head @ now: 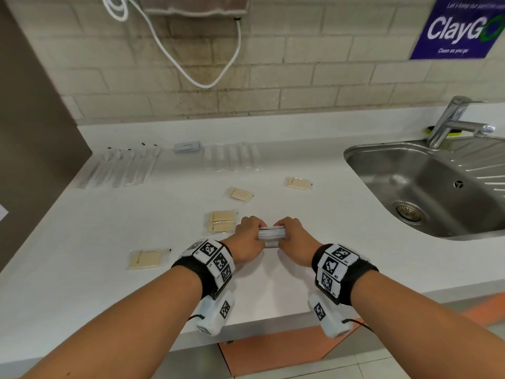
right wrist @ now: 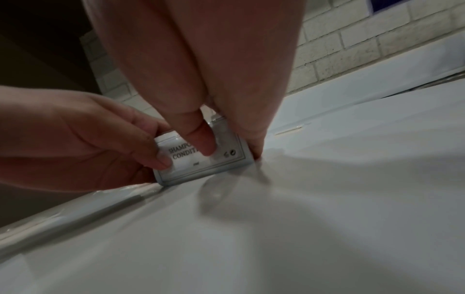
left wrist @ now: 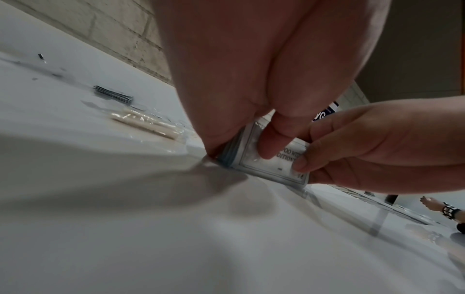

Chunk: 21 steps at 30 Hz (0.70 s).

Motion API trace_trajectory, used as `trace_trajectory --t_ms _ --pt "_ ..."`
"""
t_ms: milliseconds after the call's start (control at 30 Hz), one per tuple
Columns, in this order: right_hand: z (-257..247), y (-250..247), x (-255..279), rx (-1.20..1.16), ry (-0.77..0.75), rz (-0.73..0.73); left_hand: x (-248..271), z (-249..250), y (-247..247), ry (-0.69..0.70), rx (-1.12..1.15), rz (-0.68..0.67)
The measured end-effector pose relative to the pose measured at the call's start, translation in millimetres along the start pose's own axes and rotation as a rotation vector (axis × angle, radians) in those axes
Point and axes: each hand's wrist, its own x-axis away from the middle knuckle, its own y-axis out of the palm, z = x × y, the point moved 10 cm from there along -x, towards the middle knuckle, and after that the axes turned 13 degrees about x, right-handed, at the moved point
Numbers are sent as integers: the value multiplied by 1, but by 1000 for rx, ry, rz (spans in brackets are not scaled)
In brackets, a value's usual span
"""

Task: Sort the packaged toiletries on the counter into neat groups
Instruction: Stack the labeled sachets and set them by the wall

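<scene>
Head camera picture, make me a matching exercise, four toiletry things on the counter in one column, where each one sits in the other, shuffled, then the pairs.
1. stack of shampoo sachets
2. toothbrush packs
3. grey-blue sachet pile
4. clear tube packs

A. back left of the counter
B. between left hand and right hand
C. back, nearest the sink
D. back, between two rows

Pairs: 1-B, 2-A, 3-D, 4-C
</scene>
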Motion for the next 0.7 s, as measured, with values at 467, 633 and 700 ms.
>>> trace_trajectory --t_ms 467,633,700 --pt "-13 -22 -25 81 -54 -9 2 10 -35 41 53 -11" --pt "-47 -47 -34 -13 -102 42 3 13 -81 67 159 65" --pt "-51 -56 -40 -122 -59 70 2 9 -101 48 254 125"
